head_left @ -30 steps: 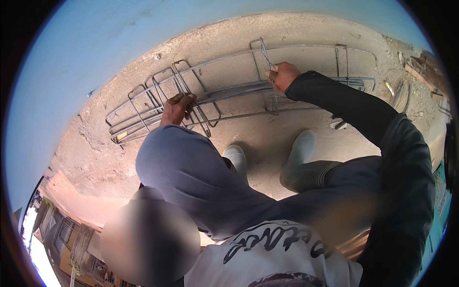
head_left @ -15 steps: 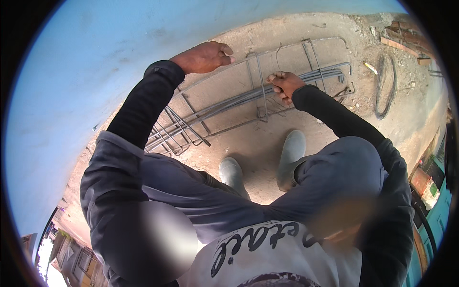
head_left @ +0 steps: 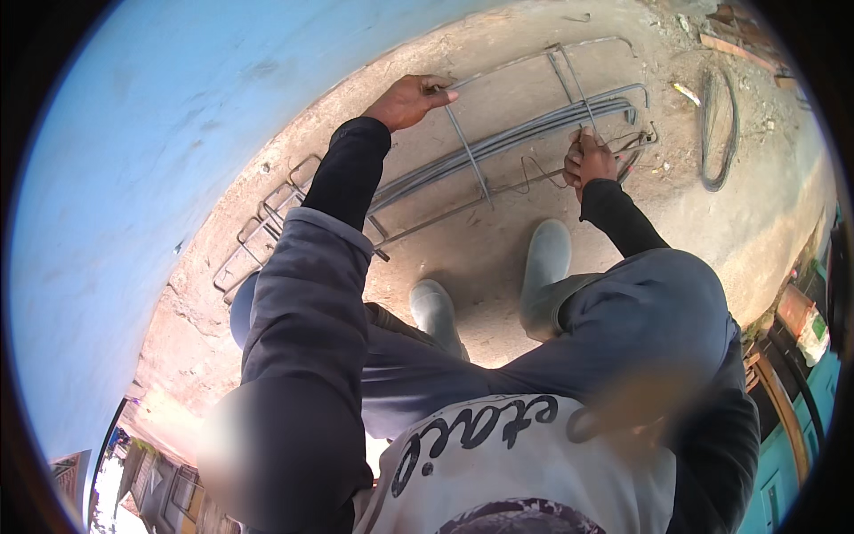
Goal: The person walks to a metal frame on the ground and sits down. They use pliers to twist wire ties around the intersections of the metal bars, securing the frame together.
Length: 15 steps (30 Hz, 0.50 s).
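Observation:
A reinforcing-bar frame of long grey steel bars (head_left: 525, 133) with bent rectangular stirrups lies on the ground before me. My left hand (head_left: 414, 101) is closed, thumb and fingers pinching the far corner of the middle stirrup (head_left: 466, 145) where it meets the far long bar (head_left: 511, 65). To the right, my right hand (head_left: 591, 164) is closed with its fingertips at the lower end of another stirrup (head_left: 578, 84). Thin bent wire (head_left: 527, 174) curls beside that hand. My palm hides whether any of it is held.
Several more stirrups (head_left: 258, 233) sit at the frame's left end. A blue wall (head_left: 205, 116) rises along the far left. At right lie a wire coil (head_left: 705, 133) and a wooden plank (head_left: 738, 52). My grey boots (head_left: 547, 254) stand just behind the near bar.
My left hand has moved right and gripped the middle stirrup's corner. My right hand has shifted right, from the middle stirrup to the right-hand one. The view has shifted slightly.

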Available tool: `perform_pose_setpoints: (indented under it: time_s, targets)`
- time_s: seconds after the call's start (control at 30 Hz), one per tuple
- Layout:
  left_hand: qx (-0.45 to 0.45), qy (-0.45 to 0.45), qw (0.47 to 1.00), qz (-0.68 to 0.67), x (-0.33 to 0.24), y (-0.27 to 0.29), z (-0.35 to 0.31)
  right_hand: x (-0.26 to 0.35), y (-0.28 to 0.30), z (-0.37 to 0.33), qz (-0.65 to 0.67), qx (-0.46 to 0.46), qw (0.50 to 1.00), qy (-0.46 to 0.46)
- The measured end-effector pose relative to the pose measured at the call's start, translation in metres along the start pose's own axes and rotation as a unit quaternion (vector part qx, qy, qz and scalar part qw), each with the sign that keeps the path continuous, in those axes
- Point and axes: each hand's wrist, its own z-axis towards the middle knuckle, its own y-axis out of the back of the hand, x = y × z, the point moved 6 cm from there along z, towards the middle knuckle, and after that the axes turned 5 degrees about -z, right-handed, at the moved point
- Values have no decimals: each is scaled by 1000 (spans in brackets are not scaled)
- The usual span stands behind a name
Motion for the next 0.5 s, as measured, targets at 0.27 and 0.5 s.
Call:
perform_pose_setpoints:
  time_s: [0.27, 0.5]
  targets:
    - [-11, 26, 999, -15, 19, 6, -15, 110, -44, -10, 337, -24, 935, -109]
    - [-36, 46, 998, -37, 26, 7, -19, 254, 20, -42, -14, 278, 959, 57]
